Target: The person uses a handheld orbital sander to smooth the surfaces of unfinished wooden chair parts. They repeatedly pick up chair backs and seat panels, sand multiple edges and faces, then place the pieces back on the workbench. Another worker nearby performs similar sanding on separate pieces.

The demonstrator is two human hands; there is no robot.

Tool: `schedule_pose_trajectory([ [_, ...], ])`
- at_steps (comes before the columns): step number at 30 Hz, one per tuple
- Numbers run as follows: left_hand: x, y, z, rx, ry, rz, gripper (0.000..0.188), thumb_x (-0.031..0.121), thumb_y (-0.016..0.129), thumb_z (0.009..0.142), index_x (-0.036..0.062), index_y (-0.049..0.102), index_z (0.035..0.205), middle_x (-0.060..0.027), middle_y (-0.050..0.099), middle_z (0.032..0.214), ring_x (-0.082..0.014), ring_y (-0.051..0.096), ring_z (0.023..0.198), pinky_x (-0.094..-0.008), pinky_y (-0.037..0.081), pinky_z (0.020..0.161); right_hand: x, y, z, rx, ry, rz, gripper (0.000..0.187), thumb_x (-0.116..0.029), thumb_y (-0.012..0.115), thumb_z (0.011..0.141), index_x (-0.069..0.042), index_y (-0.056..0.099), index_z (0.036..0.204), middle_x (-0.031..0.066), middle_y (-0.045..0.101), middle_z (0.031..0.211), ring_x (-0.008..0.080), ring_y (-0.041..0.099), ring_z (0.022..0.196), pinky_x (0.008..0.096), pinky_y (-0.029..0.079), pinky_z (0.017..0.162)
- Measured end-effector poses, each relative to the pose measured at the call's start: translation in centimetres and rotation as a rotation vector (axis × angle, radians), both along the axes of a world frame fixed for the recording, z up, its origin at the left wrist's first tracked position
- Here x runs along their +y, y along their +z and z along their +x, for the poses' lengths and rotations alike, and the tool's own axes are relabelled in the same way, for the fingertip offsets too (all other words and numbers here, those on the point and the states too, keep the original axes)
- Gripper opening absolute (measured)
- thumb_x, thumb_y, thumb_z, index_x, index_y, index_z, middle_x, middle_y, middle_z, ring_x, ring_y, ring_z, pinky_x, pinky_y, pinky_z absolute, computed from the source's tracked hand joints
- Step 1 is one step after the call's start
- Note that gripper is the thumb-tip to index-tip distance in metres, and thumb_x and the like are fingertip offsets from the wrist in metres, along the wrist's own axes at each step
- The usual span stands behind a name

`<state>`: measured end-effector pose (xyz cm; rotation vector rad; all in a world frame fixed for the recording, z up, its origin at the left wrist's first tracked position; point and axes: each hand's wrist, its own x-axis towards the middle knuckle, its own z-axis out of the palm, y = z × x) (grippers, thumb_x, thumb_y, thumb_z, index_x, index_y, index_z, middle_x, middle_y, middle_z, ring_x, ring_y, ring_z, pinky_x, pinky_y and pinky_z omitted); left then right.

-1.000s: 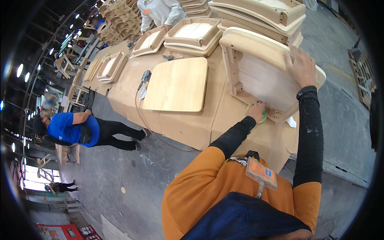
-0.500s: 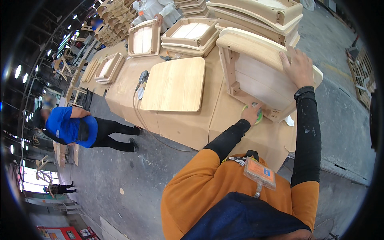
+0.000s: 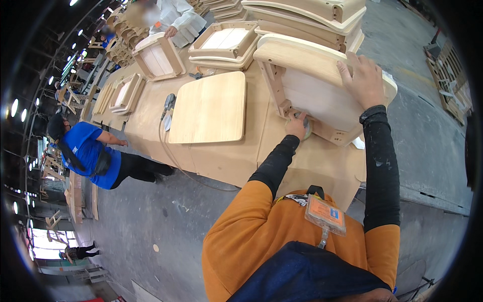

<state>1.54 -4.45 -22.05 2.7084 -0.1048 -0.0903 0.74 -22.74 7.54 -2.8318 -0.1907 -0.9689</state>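
Note:
A light wooden seat frame [image 3: 322, 100] stands tilted on its edge on the covered table, its underside facing me. My right hand [image 3: 363, 83] grips its upper right edge, fingers over the top and thumb on the near side. Down at the frame's lower rail, my left hand [image 3: 297, 126] is closed round a round greenish pad [image 3: 307, 130], pressed against the wood. My fingers hide much of that pad. To the left lies a flat, round-cornered wooden panel [image 3: 209, 108]. Beside it rests a dark power tool [image 3: 168, 103] with a hose.
Stacked seat frames [image 3: 312, 22] rise behind my piece, and another pair [image 3: 224, 43] stands left of them. Across the table a person in white [image 3: 178, 22] holds a frame [image 3: 158, 58]. A person in blue [image 3: 95, 153] stands on the floor at left. Brown sheeting [image 3: 216, 161] covers the table.
My left hand has slid left and upward along the lower rail with the pad. The person across has tilted their frame, and the person in blue has turned and lowered an arm.

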Motion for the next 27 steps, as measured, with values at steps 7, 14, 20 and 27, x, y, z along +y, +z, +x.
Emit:
schedule_pose_trajectory([
  [7, 1.1, 0.1, 0.8, 0.013, 0.042, -0.018, 0.074, 0.024, 0.077, 0.077, 0.0307, 0.039, 0.141, -0.0235, 0.042, 0.125, -0.0381, 0.062, 0.101, -0.0418, 0.054, 0.084, 0.2, 0.1, -0.4, -0.027, 0.019, -0.002, 0.039, -0.04, 0.057, 0.092, -0.009, 0.063, 0.116, 0.0122, 0.064, 0.095, 0.0303, 0.06, 0.094, 0.0444, 0.042, 0.086],
  [14, 1.5, 0.6, -0.5, 0.044, 0.047, -0.014, 0.075, 0.023, 0.078, 0.075, 0.0272, 0.04, 0.14, -0.0272, 0.04, 0.131, -0.0396, 0.061, 0.104, -0.0416, 0.054, 0.087, 0.0, 0.4, -0.4, 0.031, 0.02, 0.01, 0.039, -0.039, 0.057, 0.092, -0.009, 0.063, 0.116, 0.0117, 0.064, 0.094, 0.0303, 0.06, 0.093, 0.0444, 0.042, 0.084],
  [20, 2.3, 1.9, -2.1, 0.091, -0.048, -0.009, 0.088, 0.026, 0.081, 0.073, 0.0299, 0.032, 0.146, -0.0253, 0.04, 0.133, -0.0389, 0.06, 0.107, -0.0415, 0.055, 0.086, 0.0, 0.2, 0.0, 0.027, -0.007, 0.006, 0.037, -0.038, 0.057, 0.092, -0.009, 0.062, 0.114, 0.0119, 0.063, 0.092, 0.031, 0.059, 0.092, 0.0446, 0.041, 0.085],
  [27, -0.1, 1.6, 0.1, 0.044, -0.008, 0.033, 0.092, 0.028, 0.081, 0.074, 0.0335, 0.027, 0.149, -0.0238, 0.041, 0.131, -0.0387, 0.06, 0.108, -0.0418, 0.054, 0.085, 0.1, 0.2, 0.2, -0.008, -0.019, 0.002, 0.035, -0.037, 0.056, 0.093, -0.009, 0.061, 0.113, 0.0118, 0.062, 0.091, 0.0311, 0.059, 0.092, 0.0449, 0.041, 0.086],
])
